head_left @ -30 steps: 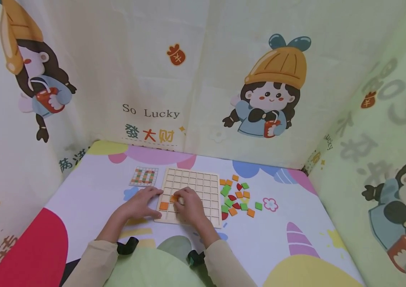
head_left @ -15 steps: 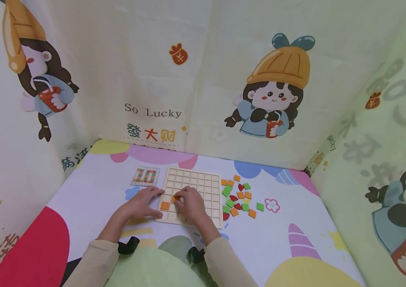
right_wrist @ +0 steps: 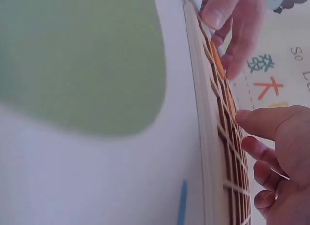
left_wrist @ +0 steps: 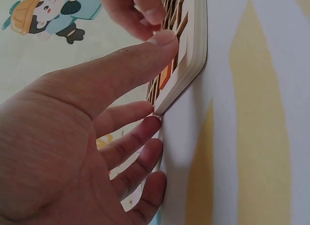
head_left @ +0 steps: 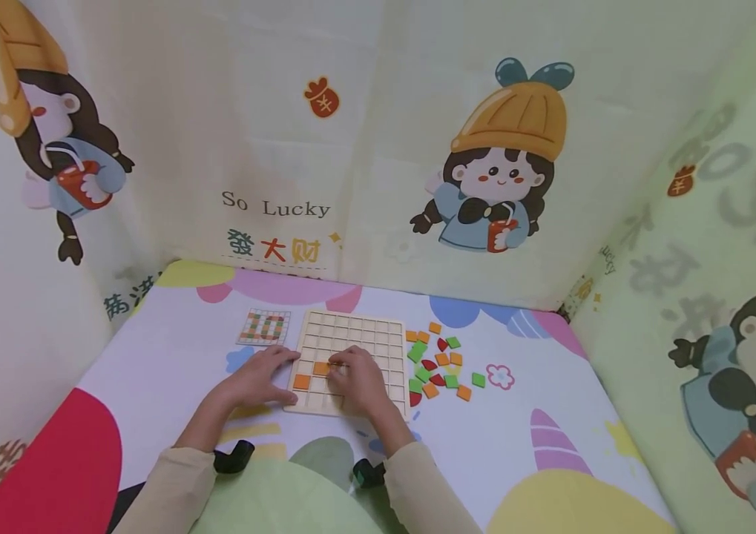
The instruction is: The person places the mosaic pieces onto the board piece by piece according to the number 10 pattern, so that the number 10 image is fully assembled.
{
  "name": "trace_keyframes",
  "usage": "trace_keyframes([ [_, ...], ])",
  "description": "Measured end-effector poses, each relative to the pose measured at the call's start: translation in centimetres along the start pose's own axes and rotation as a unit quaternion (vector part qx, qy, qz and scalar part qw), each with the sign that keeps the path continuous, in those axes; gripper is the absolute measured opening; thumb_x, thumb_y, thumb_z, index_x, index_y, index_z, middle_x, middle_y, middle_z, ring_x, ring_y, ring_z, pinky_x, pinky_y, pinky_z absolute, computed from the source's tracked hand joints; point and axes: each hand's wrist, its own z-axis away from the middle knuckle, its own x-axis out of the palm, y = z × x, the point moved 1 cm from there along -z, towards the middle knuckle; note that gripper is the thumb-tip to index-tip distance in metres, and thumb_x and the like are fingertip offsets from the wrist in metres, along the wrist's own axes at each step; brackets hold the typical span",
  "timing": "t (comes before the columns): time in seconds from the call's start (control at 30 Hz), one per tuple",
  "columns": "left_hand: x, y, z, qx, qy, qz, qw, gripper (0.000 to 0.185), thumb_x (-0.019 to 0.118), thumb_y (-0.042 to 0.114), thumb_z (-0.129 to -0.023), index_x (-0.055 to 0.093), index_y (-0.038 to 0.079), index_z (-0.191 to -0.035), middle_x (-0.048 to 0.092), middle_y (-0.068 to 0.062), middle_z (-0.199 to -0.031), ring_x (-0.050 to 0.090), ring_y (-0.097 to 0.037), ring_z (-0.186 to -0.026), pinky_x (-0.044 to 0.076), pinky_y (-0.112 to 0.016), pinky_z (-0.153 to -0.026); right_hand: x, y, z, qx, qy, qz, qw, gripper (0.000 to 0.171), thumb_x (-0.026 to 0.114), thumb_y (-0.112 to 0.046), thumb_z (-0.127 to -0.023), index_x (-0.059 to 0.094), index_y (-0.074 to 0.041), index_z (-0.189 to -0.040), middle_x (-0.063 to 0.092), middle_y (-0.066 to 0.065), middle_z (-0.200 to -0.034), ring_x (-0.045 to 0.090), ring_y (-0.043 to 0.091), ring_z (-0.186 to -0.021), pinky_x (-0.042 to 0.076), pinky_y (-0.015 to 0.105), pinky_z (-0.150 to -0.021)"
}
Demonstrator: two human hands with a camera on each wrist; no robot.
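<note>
A square wooden grid board (head_left: 380,334) lies on the table in front of me. In its lower left cells lie two orange square tiles: a nearer-left tile (head_left: 300,382) and a farther tile (head_left: 321,368). My left hand (head_left: 254,382) spreads along the board's left side, thumb at the near corner and fingertips at the edge. My right hand (head_left: 359,377) is over the board, its thumb and fingertips right at the right edge of the farther tile. In the right wrist view the thumb (right_wrist: 256,122) reaches the orange strip while the other fingers are bent and hold nothing.
Several loose orange, green and red pieces lie right of the board, among them a green square (head_left: 478,380) and an orange square (head_left: 464,393). A small printed pattern card (head_left: 264,327) lies at the board's upper left. A cartoon-printed curtain (head_left: 378,148) stands behind the table.
My right hand's fingertips have drawn slightly right, so more of the farther orange tile shows in its cell. The left hand stays at the board's edge. The head view has shifted a little.
</note>
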Motion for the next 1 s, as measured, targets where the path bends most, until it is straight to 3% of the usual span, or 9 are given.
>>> trace_keyframes([
  [0.33,-0.4,-0.8,0.7,-0.008,0.0,0.003,1.0,0.081,0.083,0.036,-0.073,0.048,0.007,-0.141,0.04,-0.023,-0.144,0.04,-0.045,-0.129,0.037,-0.061,-0.103,-0.9,1.2,1.2,0.008,0.027,-0.02,0.999,0.02,0.07,-0.022,-0.088,0.073,-0.016,-0.107,0.067,-0.002,-0.103,0.059,0.016,-0.099,0.05,0.033,-0.085],
  [0.63,-0.7,-1.0,0.4,0.009,0.006,0.012,0.9999,0.082,0.083,0.035,-0.072,0.048,0.006,-0.141,0.04,-0.024,-0.144,0.04,-0.046,-0.129,0.037,-0.062,-0.102,-3.0,2.7,2.2,0.025,0.063,-0.048,0.997,0.021,0.071,-0.017,-0.088,0.073,-0.01,-0.108,0.067,0.001,-0.1,0.052,0.014,-0.081,0.045,0.023,-0.067],
  [1.0,-0.1,-0.1,0.0,0.02,-0.001,0.005,0.9998,0.083,0.086,0.031,-0.069,0.049,0.004,-0.139,0.042,-0.024,-0.141,0.043,-0.046,-0.126,0.037,-0.061,-0.102,-4.8,4.7,3.9,0.087,0.091,-0.048,0.991,0.024,0.071,-0.019,-0.087,0.072,-0.01,-0.11,0.065,0.002,-0.102,0.054,0.018,-0.082,0.046,0.025,-0.069],
])
